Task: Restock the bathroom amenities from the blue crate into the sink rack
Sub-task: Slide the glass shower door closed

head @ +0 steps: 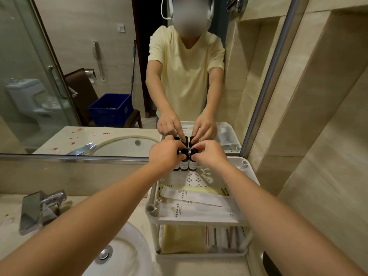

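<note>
The small dark bottles [184, 165] stand upright in a tight cluster at the back of the top tier of the white sink rack [246, 164]. They are hard against the mirror [79, 86], so their caps double in the glass. Both hands are on them. The left hand [165, 154] curls its fingers over the caps on the left of the cluster, and the right hand [212, 154] pinches the caps on the right. The two hands nearly meet over the middle. Three labelled bottles show below the fingers (how many more the hands cover I cannot tell).

Room is tight behind and to the right: the mirror's frame runs just behind the bottles, and the tiled wall [318, 136] stands just beside the rack's right edge. In front of the bottles a strip of the perforated tier floor is open.

Nearer the front edge, white paper packets [199, 205] lie flat over a yellow one. The lower tier holds a yellowish pack [183, 240] on the left and slim upright items [225, 238] on the right.

The rack stands on the pale worktop [12, 212] just beside the basin [127, 244], with the faucet [39, 208] further left.

The blue crate [109, 110] shows only in the mirror, on a brown chair behind the person, well apart from the rack.
</note>
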